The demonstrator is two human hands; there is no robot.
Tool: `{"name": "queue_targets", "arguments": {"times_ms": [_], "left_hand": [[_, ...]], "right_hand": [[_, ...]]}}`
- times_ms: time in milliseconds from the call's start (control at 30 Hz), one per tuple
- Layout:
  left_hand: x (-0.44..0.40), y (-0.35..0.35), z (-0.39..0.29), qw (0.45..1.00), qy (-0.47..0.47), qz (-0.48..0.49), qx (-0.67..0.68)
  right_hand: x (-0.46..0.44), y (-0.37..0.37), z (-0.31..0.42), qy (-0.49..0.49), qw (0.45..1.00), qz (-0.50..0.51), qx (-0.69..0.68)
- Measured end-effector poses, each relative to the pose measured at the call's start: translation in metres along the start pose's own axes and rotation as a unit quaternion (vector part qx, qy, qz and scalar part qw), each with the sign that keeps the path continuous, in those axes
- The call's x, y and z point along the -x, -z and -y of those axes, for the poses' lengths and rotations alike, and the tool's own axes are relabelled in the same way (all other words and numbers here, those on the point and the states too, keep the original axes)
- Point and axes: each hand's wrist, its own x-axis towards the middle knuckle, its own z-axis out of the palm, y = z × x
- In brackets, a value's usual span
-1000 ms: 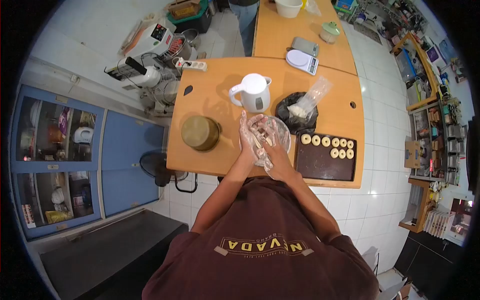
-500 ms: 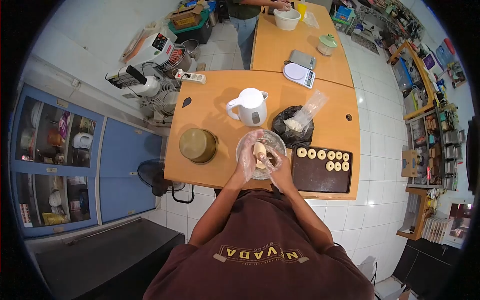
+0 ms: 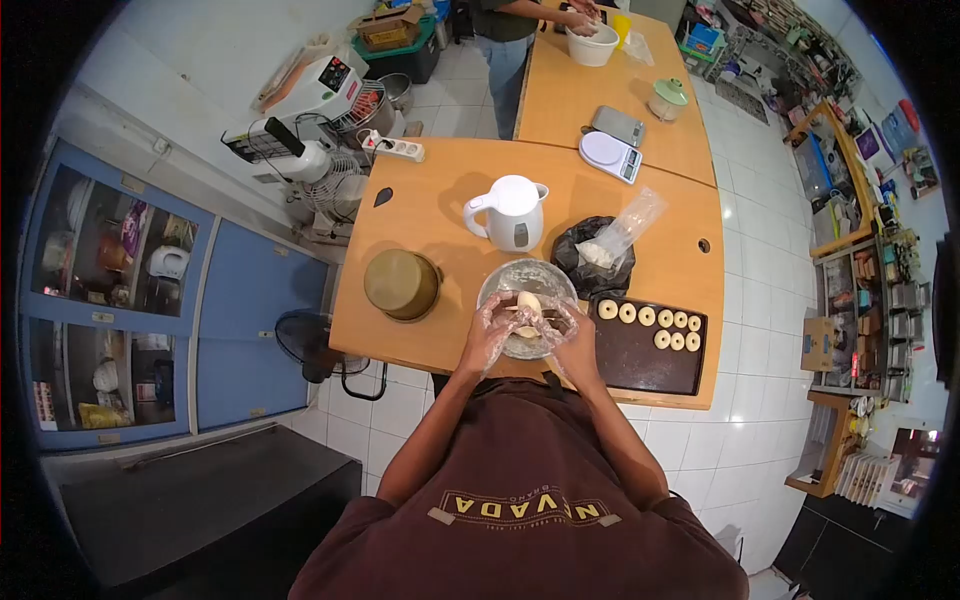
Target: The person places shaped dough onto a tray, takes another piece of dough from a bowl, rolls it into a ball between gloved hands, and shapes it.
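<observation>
My left hand (image 3: 488,335) and my right hand (image 3: 573,340), both in thin clear plastic gloves dusted white, hold a pale piece of dough (image 3: 528,301) between their fingers. The dough is above a metal bowl (image 3: 538,268), which has white residue on its inner wall. A thin pale line shows on either side of the dough; I cannot tell whether it is a stick. My fingers hide the lower part of the dough and some of the bowl. To the right, a dark baking tray (image 3: 640,372) carries several ring-shaped doughs (image 3: 647,316) in rows.
A white electric kettle (image 3: 511,212) and a black plastic bag (image 3: 575,275) with a clear bag (image 3: 635,220) stand beyond the bowl. At left is a brownish container (image 3: 400,284). Farther back are a kitchen scale (image 3: 610,155) and another person's hands (image 3: 580,20) over a white tub (image 3: 593,47).
My hands have drawn level on both sides of the dough, with my left hand lower than before. The whole view has shifted slightly. The tray's dough rings look the same.
</observation>
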Motion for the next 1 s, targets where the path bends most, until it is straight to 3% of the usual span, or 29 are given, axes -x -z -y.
{"name": "queue_targets", "arguments": {"times_ms": [200,300,400,500,600,733,867,1000], "left_hand": [[0.003,0.006,0.001,0.996,0.005,-0.018,-0.084],[0.011,0.006,0.002,0.998,0.04,-0.038,0.0],[0.009,0.007,0.003,0.998,0.048,-0.029,-0.031],[0.007,0.011,0.003,0.999,0.032,-0.016,-0.039],[0.004,0.009,-0.004,0.985,0.141,-0.057,0.077],[0.002,0.014,0.005,0.973,0.124,-0.018,0.192],[0.002,0.015,-0.005,0.981,0.136,0.036,0.132],[0.004,0.011,-0.015,0.988,0.126,0.075,0.053]], "right_hand": [[0.003,-0.001,-0.004,-0.015,1.0,0.005,0.0],[0.006,-0.001,-0.005,-0.086,0.996,0.01,-0.009],[0.006,-0.001,0.001,-0.08,0.997,0.018,0.009],[0.003,0.002,-0.005,-0.042,0.998,0.037,0.009],[-0.004,0.015,0.021,0.027,0.99,0.112,0.08],[-0.012,0.023,0.045,0.102,0.97,0.173,0.135],[-0.017,0.027,0.043,0.18,0.941,0.192,0.214],[-0.018,0.035,0.026,0.17,0.943,0.196,0.21]]}}
